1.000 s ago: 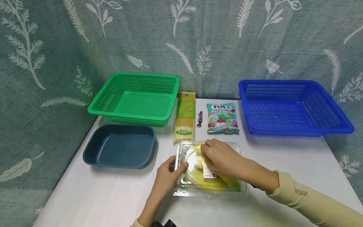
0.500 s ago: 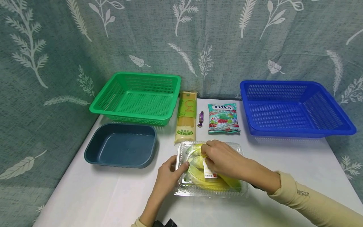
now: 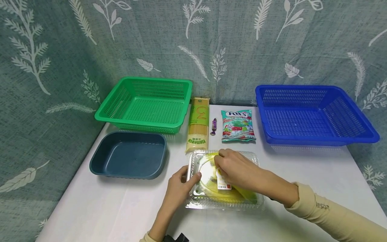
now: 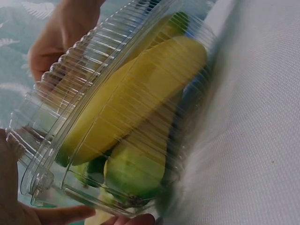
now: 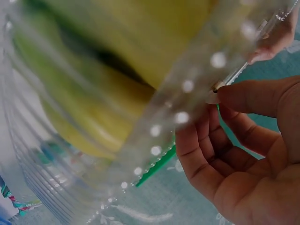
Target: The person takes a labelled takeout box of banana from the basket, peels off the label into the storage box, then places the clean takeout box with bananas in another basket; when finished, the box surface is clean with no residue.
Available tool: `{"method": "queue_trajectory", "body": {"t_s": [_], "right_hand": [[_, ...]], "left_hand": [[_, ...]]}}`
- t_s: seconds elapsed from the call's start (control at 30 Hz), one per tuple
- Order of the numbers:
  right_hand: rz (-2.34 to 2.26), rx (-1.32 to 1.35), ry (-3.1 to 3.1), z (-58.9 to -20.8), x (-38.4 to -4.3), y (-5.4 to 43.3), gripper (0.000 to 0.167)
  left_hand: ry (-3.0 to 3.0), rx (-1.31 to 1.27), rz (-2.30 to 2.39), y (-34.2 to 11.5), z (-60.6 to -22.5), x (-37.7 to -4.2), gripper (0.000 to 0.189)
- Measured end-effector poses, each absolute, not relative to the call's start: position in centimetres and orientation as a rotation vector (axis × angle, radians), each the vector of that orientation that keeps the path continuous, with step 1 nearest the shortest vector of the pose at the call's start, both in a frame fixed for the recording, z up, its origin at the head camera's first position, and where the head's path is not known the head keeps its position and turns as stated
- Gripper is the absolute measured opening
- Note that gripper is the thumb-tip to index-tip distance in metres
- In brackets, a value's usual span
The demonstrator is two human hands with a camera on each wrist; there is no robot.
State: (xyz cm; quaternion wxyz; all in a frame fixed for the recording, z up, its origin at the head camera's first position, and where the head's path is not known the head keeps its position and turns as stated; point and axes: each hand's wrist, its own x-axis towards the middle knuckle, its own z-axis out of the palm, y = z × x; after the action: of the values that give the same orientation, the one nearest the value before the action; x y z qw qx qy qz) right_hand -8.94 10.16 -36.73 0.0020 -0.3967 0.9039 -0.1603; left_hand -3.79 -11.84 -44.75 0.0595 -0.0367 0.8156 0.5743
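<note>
A clear plastic clamshell box [image 3: 198,202] with yellow-green bananas [image 4: 136,93] inside sits on the white table, its lid down. At the box's left side, my left hand [image 3: 178,186] grips the edge, thumb on the lid and fingers lower down. My right hand [image 3: 237,169] is over the lid, thumb and fingertips pinching the upper part of a white label [image 3: 223,184]. In the right wrist view the right hand's thumb [image 5: 248,96] meets the fingers at a small pale edge on the lid. The right hand hides part of the label in the head view.
Behind the box lie a pasta pack [image 3: 198,127], a purple wrapped candy [image 3: 214,126] and a FOX'S candy bag [image 3: 238,126]. A green basket [image 3: 105,114] and a dark blue-grey tub [image 3: 128,158] stand left. A blue basket [image 3: 317,139] stands at the back right.
Both hands keep their places on the box, and the label stays under the right hand's fingers. Only a slight shift of the whole head view shows.
</note>
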Motion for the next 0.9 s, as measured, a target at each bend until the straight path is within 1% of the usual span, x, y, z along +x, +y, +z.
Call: {"method": "queue_trajectory", "body": {"t_s": [0.17,0.6,0.9], "right_hand": [[-0.431,-1.239,2.837,-36.4,-8.8,10.2,0.013],[-0.457,-1.217,2.783,-36.0,-8.6,10.1,0.028],[-0.404,-1.238,2.769,-35.6,-8.2,10.2,0.023]], "left_hand": [[2.476,-0.115,1.742,-11.8,-44.8,-3.8,0.054],[2.511,-0.142,1.711,-11.8,-44.9,-3.9,0.053],[2.540,-0.133,1.698,-11.8,-45.0,-3.9,0.054]]}}
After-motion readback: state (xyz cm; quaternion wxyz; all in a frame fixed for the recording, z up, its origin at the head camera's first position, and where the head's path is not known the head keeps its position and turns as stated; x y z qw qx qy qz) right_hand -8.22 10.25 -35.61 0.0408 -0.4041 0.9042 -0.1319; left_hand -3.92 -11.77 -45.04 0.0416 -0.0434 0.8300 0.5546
